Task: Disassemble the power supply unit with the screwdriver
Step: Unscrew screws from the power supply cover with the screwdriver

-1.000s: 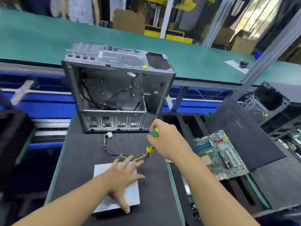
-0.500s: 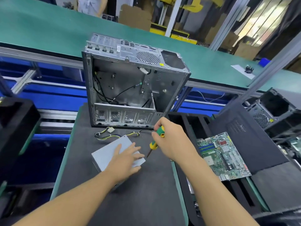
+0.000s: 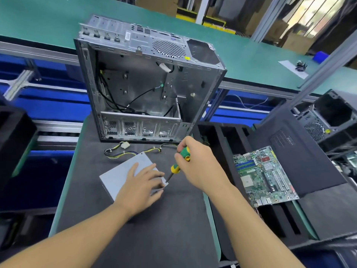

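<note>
On the dark grey mat [image 3: 154,238] of the near work table, the flat grey metal power supply unit [image 3: 117,175] is laid on its broad face, turned at an angle to the table edge. It is held down by the left hand [image 3: 139,186], which is spread flat on its top with the fingers straight. The green-and-yellow-handled screwdriver [image 3: 178,161] is gripped by the right hand [image 3: 195,163], fingers curled round the handle; its shaft is tilted down and its tip is set at the unit's right corner, just beside the left fingertips. A bundle of yellow and black cables [image 3: 119,151] is seen trailing from the unit's far side across the mat. To the right, a green motherboard [image 3: 264,175] is laid across the slots of a black foam tray [image 3: 231,136], with a black panel [image 3: 301,151] beside it. Behind the cables, an open silver metal computer case [image 3: 146,84] is stood upright; only loose black wires are seen inside it. A green conveyor belt [image 3: 48,20] is stretched beyond.
</note>
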Demonstrator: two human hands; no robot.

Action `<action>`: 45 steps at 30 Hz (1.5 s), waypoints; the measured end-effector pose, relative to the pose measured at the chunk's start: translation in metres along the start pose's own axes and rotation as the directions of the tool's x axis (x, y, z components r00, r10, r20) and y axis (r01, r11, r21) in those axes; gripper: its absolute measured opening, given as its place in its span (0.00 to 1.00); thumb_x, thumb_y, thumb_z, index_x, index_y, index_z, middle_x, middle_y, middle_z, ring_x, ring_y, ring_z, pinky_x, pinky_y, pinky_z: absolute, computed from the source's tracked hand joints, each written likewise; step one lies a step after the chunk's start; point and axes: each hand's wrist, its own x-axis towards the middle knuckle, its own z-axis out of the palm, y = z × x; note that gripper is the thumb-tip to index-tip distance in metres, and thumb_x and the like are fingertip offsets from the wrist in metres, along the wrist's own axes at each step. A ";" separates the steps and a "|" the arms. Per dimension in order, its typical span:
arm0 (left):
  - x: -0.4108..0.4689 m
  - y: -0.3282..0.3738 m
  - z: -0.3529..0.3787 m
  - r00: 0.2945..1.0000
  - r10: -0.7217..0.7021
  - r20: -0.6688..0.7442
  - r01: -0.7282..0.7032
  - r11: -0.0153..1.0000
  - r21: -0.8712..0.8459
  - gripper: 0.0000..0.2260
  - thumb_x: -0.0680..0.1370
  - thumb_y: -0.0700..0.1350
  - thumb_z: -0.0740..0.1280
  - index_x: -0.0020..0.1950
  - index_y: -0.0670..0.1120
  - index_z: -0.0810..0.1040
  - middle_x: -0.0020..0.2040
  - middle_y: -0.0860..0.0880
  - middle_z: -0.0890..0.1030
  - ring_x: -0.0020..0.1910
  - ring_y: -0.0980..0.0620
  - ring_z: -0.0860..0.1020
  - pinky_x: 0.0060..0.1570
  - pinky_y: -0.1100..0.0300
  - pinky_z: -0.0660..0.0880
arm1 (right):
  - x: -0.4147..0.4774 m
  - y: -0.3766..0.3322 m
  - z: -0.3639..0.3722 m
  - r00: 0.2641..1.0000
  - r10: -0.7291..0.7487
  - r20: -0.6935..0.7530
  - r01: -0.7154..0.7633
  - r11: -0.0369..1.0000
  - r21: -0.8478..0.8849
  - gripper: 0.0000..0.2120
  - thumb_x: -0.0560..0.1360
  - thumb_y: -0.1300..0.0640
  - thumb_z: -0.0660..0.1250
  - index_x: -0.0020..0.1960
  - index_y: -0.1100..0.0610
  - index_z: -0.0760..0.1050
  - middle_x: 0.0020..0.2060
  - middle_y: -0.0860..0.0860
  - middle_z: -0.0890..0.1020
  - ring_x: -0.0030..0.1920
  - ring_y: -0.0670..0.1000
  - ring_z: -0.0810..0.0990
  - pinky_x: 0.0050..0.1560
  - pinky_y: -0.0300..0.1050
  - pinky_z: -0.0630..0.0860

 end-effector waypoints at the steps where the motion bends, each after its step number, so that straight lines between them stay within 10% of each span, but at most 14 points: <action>1: 0.000 -0.001 0.001 1.000 -0.029 0.006 0.029 0.999 -0.025 0.04 0.75 0.56 0.68 0.47 0.58 0.78 0.62 0.66 0.77 0.74 0.58 0.66 0.73 0.40 0.54 | 0.000 0.001 0.002 1.000 -0.002 0.006 0.002 1.000 -0.019 0.04 0.79 0.53 0.64 0.48 0.49 0.68 0.37 0.42 0.72 0.33 0.43 0.69 0.31 0.40 0.62; 9: 0.009 -0.004 0.009 0.983 -0.181 0.001 0.178 0.965 -0.193 0.06 0.71 0.64 0.65 0.43 0.65 0.76 0.57 0.73 0.74 0.71 0.72 0.59 0.71 0.62 0.39 | 0.003 0.006 0.014 1.000 0.009 0.021 -0.009 1.000 0.005 0.04 0.79 0.54 0.64 0.47 0.50 0.69 0.37 0.43 0.72 0.31 0.45 0.69 0.31 0.42 0.66; 32: 0.016 -0.002 0.008 0.972 -0.237 0.010 0.234 0.952 -0.200 0.03 0.74 0.61 0.71 0.43 0.66 0.84 0.53 0.72 0.76 0.66 0.70 0.62 0.71 0.59 0.44 | 0.002 0.006 0.015 0.999 -0.002 0.032 0.004 0.999 -0.054 0.03 0.80 0.54 0.63 0.50 0.51 0.69 0.37 0.42 0.70 0.32 0.45 0.71 0.31 0.40 0.64; 37: 0.015 0.000 0.007 0.971 -0.239 -0.001 0.234 0.950 -0.206 0.03 0.75 0.59 0.70 0.43 0.65 0.84 0.53 0.71 0.77 0.68 0.66 0.65 0.72 0.56 0.45 | 0.003 0.009 0.017 0.999 -0.036 0.035 0.039 0.997 -0.073 0.06 0.79 0.52 0.65 0.50 0.53 0.69 0.35 0.42 0.71 0.38 0.29 0.71 0.29 0.36 0.62; 45: 0.007 0.004 0.006 0.984 -0.164 0.070 0.166 0.985 -0.034 0.25 0.74 0.53 0.50 0.68 0.60 0.75 0.73 0.66 0.66 0.76 0.62 0.56 0.76 0.48 0.42 | 0.010 0.003 0.008 0.999 0.019 0.035 0.004 0.827 -0.562 0.24 0.78 0.32 0.53 0.44 0.54 0.61 0.30 0.47 0.63 0.28 0.51 0.64 0.25 0.43 0.56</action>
